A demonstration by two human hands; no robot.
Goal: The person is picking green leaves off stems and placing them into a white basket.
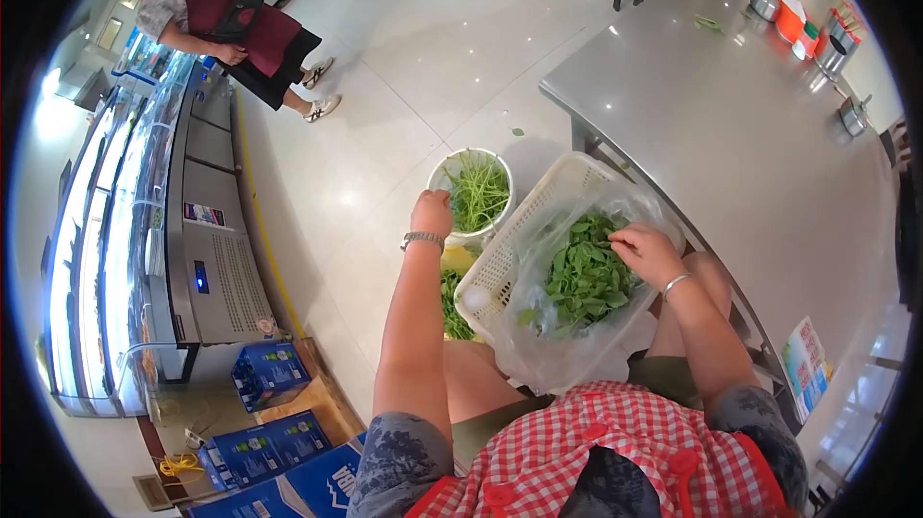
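Observation:
My left hand [433, 213], with a watch on its wrist, is at the left rim of a round white bucket [509, 190]. Green stems [477, 190] fill the bucket. The fingers are curled, and whether they hold anything is hidden. My right hand [647, 252] reaches over a pile of leafy greens [585, 276], thumb and fingertips close together at its right side. I cannot tell whether a leaf is between them. The pile lies in an open clear plastic bag [530, 356], spread inside a white perforated plastic basket [497, 269] at my lap.
More greens [454, 305] lie in a bag left of the basket. A steel table [692, 92] borders the right, with condiment containers [800, 24] at its far end. A person in a maroon apron [216, 20] stands beside a lit display refrigerator [216, 258]. Blue cartons [270, 446] stand lower left.

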